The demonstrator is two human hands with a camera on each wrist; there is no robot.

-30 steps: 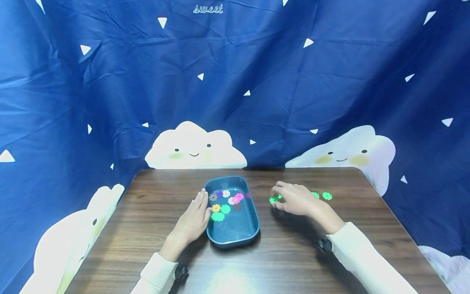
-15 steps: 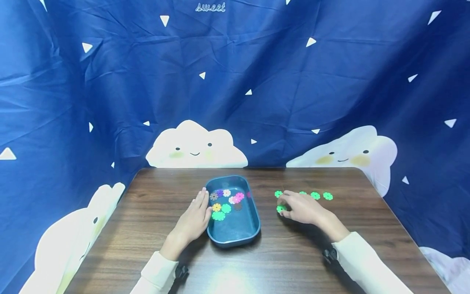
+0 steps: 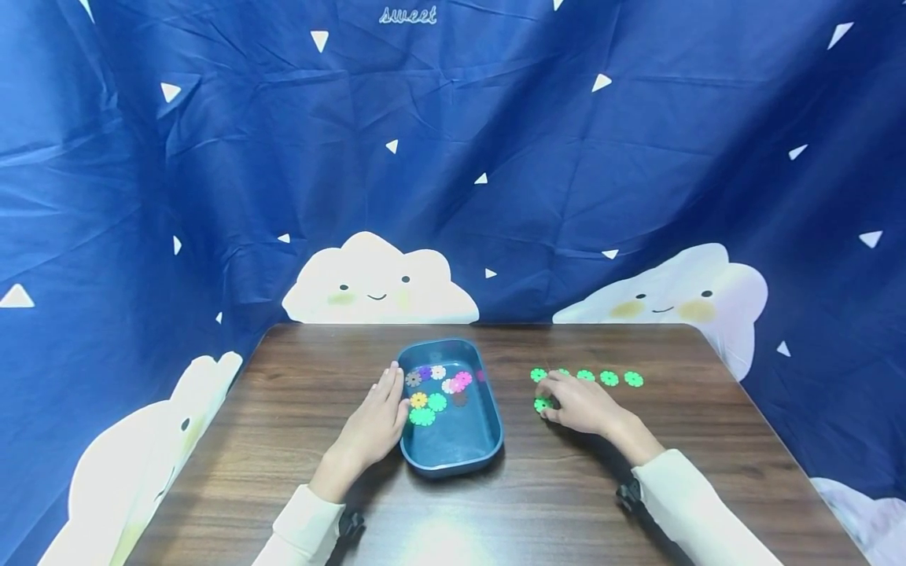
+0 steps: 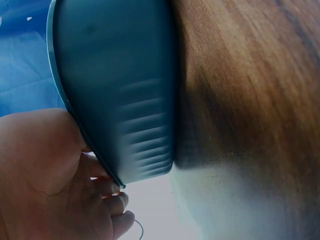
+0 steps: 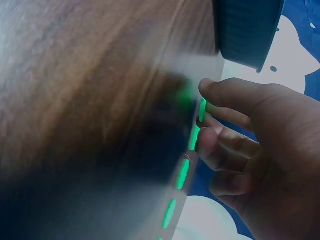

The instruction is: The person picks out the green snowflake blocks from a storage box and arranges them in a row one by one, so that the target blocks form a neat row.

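A blue tray (image 3: 453, 448) on the wooden table holds several flower-shaped discs (image 3: 435, 393) in green, yellow, pink, purple and grey. My left hand (image 3: 378, 413) lies flat with straight fingers against the tray's left wall (image 4: 125, 115). To the right of the tray, my right hand (image 3: 569, 401) rests on the table and pinches a green disc (image 3: 542, 405) at its fingertips. The right wrist view shows this green disc (image 5: 201, 110) between thumb and forefinger. Just behind the hand, several green discs (image 3: 609, 378) lie in a row on the table.
The brown wooden table (image 3: 297, 377) ends at a blue cloth backdrop (image 3: 453, 196) with white clouds. The tray's end wall (image 5: 247, 30) appears at the top of the right wrist view. Bare wood lies in front of both hands.
My right hand has drawn back toward me with a green disc, uncovering the left end of the green row. The left hand and the tray have stayed put.
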